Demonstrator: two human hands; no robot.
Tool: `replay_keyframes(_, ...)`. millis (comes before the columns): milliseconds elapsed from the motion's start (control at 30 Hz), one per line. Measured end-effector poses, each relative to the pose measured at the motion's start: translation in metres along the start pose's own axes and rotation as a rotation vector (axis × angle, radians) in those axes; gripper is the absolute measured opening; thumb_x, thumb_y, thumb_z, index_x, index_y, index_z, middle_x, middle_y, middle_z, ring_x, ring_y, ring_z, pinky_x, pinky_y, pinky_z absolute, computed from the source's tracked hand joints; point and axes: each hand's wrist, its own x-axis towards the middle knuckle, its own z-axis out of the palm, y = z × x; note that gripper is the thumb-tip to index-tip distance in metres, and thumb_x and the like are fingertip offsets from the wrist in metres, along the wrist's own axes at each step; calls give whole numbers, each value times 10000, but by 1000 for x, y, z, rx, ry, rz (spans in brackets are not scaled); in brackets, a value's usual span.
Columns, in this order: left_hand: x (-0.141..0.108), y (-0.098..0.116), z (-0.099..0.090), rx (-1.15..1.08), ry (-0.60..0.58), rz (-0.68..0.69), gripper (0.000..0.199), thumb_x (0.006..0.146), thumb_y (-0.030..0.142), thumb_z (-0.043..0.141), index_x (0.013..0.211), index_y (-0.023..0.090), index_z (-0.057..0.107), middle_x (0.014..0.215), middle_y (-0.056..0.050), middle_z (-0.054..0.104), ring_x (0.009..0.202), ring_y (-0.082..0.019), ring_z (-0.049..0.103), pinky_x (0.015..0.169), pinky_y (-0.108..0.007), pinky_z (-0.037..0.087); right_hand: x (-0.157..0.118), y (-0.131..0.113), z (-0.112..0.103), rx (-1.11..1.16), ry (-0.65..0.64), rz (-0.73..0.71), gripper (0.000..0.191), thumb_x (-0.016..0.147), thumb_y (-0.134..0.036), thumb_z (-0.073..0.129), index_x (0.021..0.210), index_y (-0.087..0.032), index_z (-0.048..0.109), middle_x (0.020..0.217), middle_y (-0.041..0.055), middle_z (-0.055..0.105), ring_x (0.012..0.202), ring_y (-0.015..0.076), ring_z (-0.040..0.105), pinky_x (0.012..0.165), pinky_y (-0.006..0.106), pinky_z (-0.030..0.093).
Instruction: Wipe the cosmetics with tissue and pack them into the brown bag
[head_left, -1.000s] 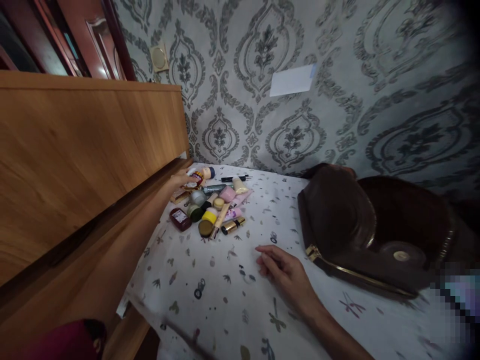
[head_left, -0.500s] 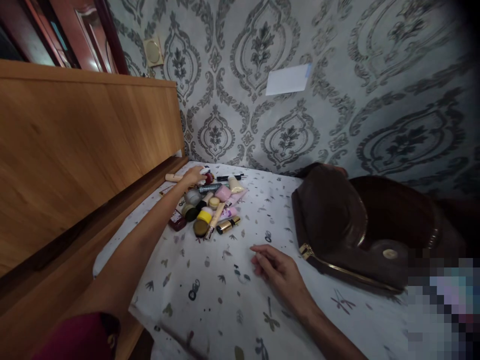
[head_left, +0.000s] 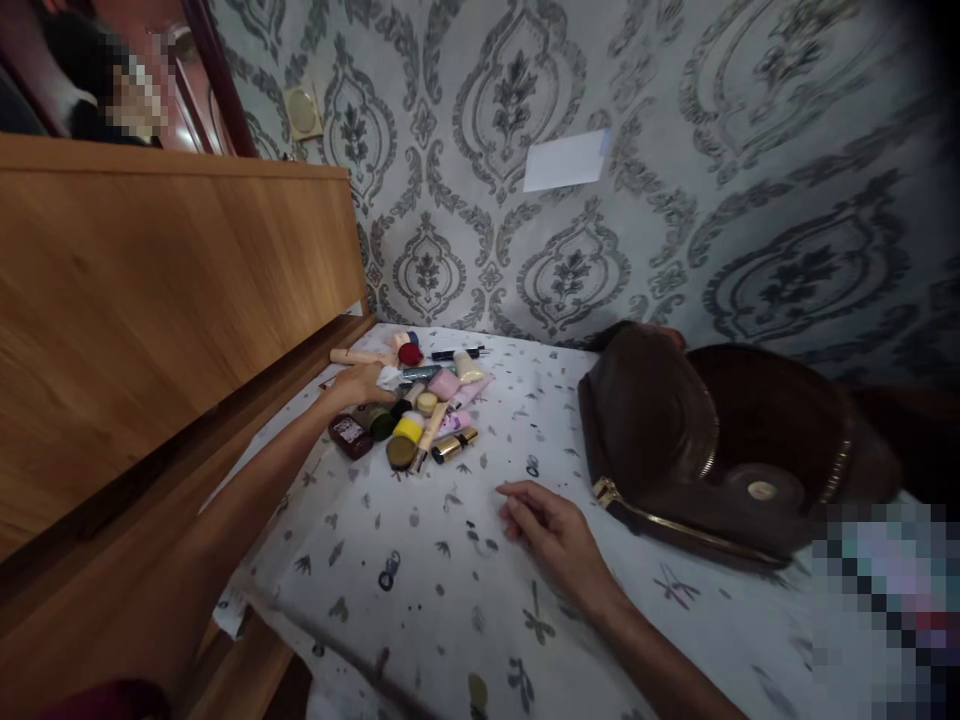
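Note:
My left hand (head_left: 358, 384) reaches over a pile of cosmetics, its fingers closed on a small white item (head_left: 388, 378) whose kind I cannot make out. Around it lie a dark red-brown bottle (head_left: 350, 436), a yellow jar (head_left: 408, 428), a pink jar (head_left: 443, 384), a beige tube (head_left: 360, 357) and a round red object (head_left: 410, 354). At the pile's near side is a black-and-gold tube (head_left: 454, 446). My right hand (head_left: 551, 525) hovers or rests over the printed cloth, fingers loosely curled and apart, with nothing in it.
A dark brown handbag (head_left: 660, 450) lies gaping at the right. Wooden furniture (head_left: 172, 270) borders the left side, and a patterned wall (head_left: 427, 270) with a white paper (head_left: 567, 160) rises behind. A person (head_left: 97, 75) is at the upper left.
My left hand has come back toward me from the pile's far side with the white item, uncovering the red object. My right hand has barely moved. A person has appeared at the upper left.

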Motion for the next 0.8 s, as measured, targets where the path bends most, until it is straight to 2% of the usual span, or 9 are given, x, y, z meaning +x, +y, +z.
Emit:
replay_keyframes(133,-15,15,-18,49,110,-21,559,757,525,668,1168,154,593,1201,-148,671,1129,-361,607,850,-380,494,0,1,0,2,-5,-11,387,822,-505,584,949,-154,683,703,40,671,574,173,631,580,305,494)
replay_keyframes(200,-30,29,-24,19,171,33,596,778,544,651,1227,162,556,1196,-135,667,1130,-349,609,875,-395,495,-1,0,0,4,-8,-11,398,837,-521,584,965,-158,686,722,48,682,609,180,639,603,310,500)
replay_keyframes(233,-39,40,-23,-39,217,114,624,777,536,666,1266,172,533,1189,-116,669,1117,-330,618,887,-389,497,-1,0,-1,17,-9,-8,414,846,-537,580,983,-161,686,752,57,693,635,186,645,611,312,502)
replay_keyframes(367,-83,91,4,-254,231,611,597,800,416,707,1318,207,496,1306,-84,611,1164,-271,603,955,-368,501,-4,-4,-3,152,-13,-14,496,862,-595,570,1116,-177,656,1000,99,719,832,216,668,698,325,529)
replay_keyframes(500,-118,128,49,-190,261,829,593,830,272,676,1370,209,440,1296,-120,598,1174,-303,589,956,-431,519,-3,-5,-10,245,-3,-71,471,823,-598,642,1053,-187,654,971,64,695,897,212,641,801,329,521)
replay_keyframes(600,-128,127,69,-218,310,893,565,877,252,615,1400,206,405,1331,-146,564,1214,-311,563,958,-433,527,-2,-3,-16,294,-36,-80,474,747,-553,745,1041,-196,640,999,54,694,927,215,641,848,342,516)
replay_keyframes(667,-127,118,72,-303,287,918,445,916,283,579,1337,194,464,1328,-152,563,1214,-287,569,963,-402,526,-1,-2,-18,261,-75,-86,516,681,-489,818,1069,-200,637,1067,61,696,994,228,638,909,360,500)
replay_keyframes(767,-121,102,65,-470,297,862,180,947,346,549,985,175,593,1124,-122,650,1039,-236,639,879,-342,533,-1,-1,-19,170,-120,-103,583,630,-401,866,1125,-209,628,1131,64,693,1077,243,627,987,385,466)
replay_keyframes(800,-119,99,62,-509,305,794,211,952,357,536,846,178,576,983,-94,666,915,-213,650,802,-319,531,-1,-1,-20,152,-129,-106,588,631,-383,867,1136,-212,622,1142,64,691,1093,244,625,1003,392,459)
